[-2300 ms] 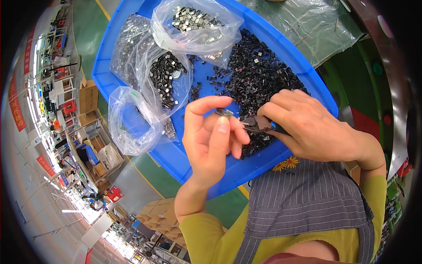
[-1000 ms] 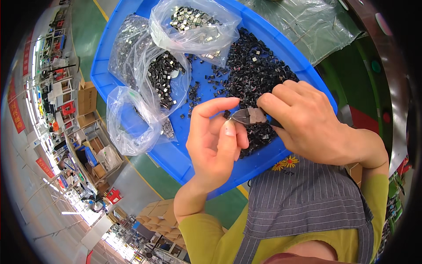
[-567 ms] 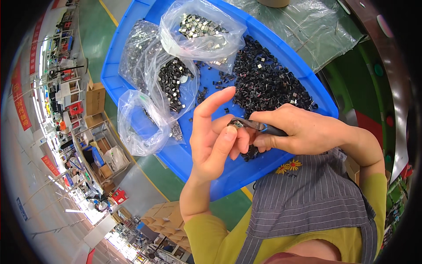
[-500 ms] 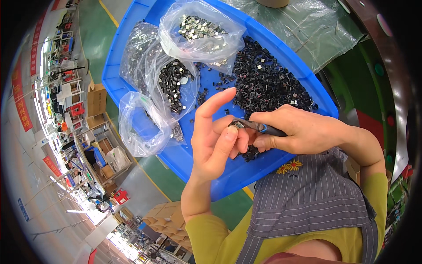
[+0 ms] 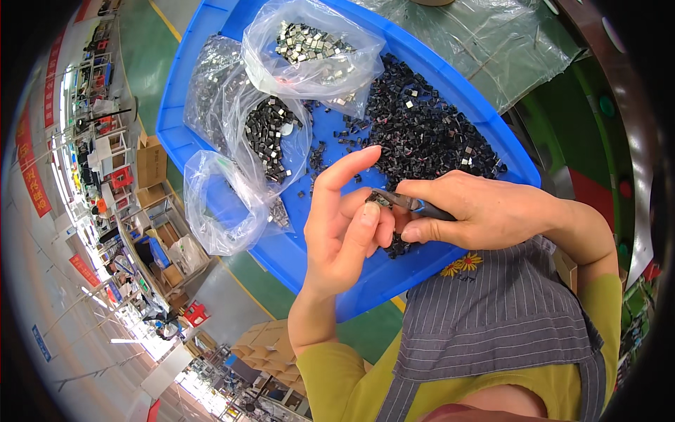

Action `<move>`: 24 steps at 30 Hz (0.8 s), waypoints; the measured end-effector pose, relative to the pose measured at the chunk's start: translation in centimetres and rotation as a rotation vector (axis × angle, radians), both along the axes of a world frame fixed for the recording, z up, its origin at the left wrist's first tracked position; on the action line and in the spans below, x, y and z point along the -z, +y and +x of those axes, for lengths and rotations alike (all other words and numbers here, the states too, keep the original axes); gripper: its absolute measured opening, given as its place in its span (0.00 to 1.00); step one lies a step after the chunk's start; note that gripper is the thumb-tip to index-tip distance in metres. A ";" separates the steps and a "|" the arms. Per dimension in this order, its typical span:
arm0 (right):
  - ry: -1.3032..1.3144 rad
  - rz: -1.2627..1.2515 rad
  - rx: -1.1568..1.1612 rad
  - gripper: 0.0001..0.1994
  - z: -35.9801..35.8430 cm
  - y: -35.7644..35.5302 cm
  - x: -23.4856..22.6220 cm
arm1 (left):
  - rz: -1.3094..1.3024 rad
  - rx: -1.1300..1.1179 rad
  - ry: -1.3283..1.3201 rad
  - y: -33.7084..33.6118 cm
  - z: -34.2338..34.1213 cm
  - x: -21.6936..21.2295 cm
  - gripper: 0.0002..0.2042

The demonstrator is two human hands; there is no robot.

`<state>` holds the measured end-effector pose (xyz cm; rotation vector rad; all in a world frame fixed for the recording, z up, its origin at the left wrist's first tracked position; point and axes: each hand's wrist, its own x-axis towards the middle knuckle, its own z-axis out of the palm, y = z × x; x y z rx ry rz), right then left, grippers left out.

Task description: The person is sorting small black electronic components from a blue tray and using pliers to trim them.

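Observation:
Between thumb and fingers, my left hand [image 5: 344, 228] pinches a small dark part [image 5: 380, 200] with a greenish patch; its index finger sticks up. My right hand [image 5: 474, 211] is closed round the dark handles of a pair of pliers [image 5: 415, 206] with a blue accent. The metal jaws meet the small part at my left fingertips; whether they grip it or only touch it I cannot make out. Both hands are over the near side of a blue tray [image 5: 281, 261]. Beyond them lies a heap of small black parts [image 5: 436, 133].
In the tray's left half stand clear plastic bags: one with silvery pieces [image 5: 309, 43], one with black and silvery pieces [image 5: 267, 137], and a crumpled bag [image 5: 218, 204] nearest. Plastic sheeting [image 5: 485, 49] covers a surface behind. Cardboard boxes [image 5: 271, 348] stand on the floor at lower left.
The tray and bags have shifted slightly left in the picture. My hands keep nearly the same pose, with the pliers still at the small part.

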<state>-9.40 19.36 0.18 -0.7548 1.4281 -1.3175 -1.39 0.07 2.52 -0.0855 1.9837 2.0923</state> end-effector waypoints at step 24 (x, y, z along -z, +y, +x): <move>0.020 0.108 0.174 0.14 0.2 0.2 -0.2 | -0.548 -0.152 0.321 0.1 0.0 0.6 0.10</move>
